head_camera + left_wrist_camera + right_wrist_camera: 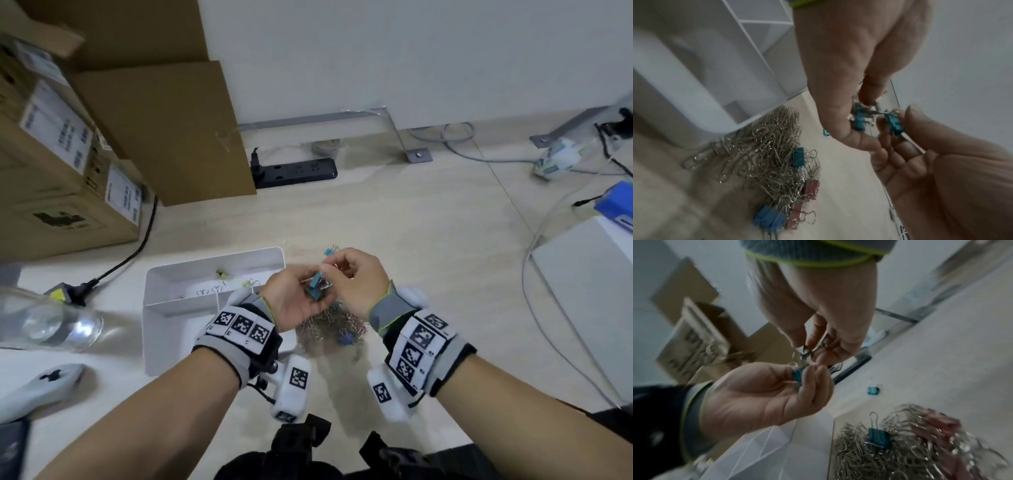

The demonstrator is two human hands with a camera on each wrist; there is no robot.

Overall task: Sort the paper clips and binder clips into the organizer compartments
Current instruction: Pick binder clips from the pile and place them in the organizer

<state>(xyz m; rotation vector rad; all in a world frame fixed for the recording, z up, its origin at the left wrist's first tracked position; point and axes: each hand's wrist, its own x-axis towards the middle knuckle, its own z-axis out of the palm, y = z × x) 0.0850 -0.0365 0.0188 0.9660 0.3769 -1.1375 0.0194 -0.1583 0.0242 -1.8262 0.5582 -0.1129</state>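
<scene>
Above a pile of silver paper clips [329, 325] [766, 146] [900, 443], my left hand [310, 291] [898, 120] [803, 371] lies palm up. It grips a teal binder clip [894, 125] [798, 376] between thumb and fingers. My right hand [330, 270] [863, 105] [812, 347] pinches the wire handles of a second teal clip [859, 118] hooked to the first. The pile also holds teal [798, 156], pink [812, 186] and blue [768, 217] binder clips. The white organizer [212, 260] [760, 48] sits left of the pile. Its far compartment holds yellow binder clips [222, 274] and a few paper clips [205, 291].
One loose teal binder clip [330, 250] [873, 390] lies on the floor beyond my hands. Cardboard boxes [68, 171] stand at far left, a black power strip [294, 169] behind. A clear plastic bottle [44, 318] lies left of the organizer. A white panel [589, 291] and cables lie at right.
</scene>
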